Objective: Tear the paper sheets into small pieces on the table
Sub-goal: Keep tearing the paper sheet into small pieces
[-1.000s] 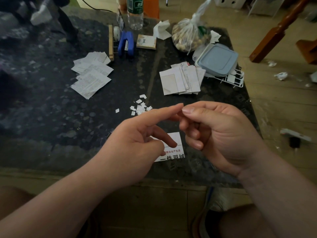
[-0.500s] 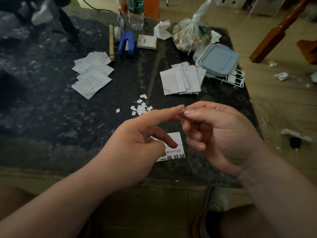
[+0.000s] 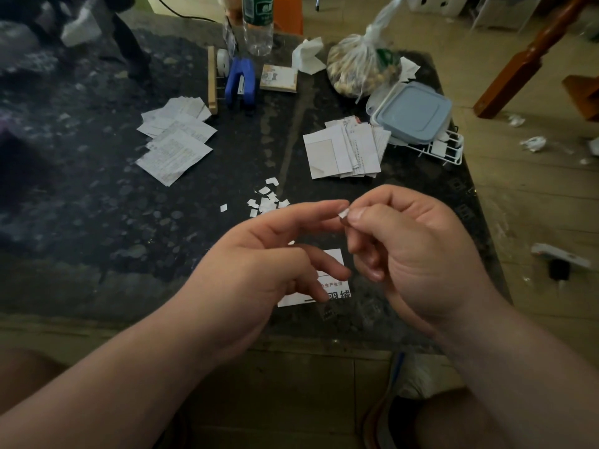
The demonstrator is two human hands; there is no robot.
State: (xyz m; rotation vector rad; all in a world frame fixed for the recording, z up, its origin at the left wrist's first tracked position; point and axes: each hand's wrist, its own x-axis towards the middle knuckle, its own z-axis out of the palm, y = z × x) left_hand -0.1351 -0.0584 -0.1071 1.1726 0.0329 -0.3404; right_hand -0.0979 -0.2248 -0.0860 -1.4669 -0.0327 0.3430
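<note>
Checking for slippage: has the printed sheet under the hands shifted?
No. The printed sheet lies just as far from the table edge as before.

table (image 3: 97, 205): dark, mottled with grey flecks.
held scrap (image 3: 343, 214): white.
torn pieces (image 3: 266, 202): white.
left paper sheets (image 3: 175, 152): white, covered in fine grey print.
right paper sheets (image 3: 346, 150): white, one marked with a beige panel.
card (image 3: 334, 257): white, printed in black and red.
stapler (image 3: 241, 81): blue.
box lid (image 3: 413, 116): pale blue-grey.
wire rack (image 3: 449, 153): white.
bottle (image 3: 257, 37): clear, labelled in green.
floor (image 3: 525, 196): tan, wood-grained.
</note>
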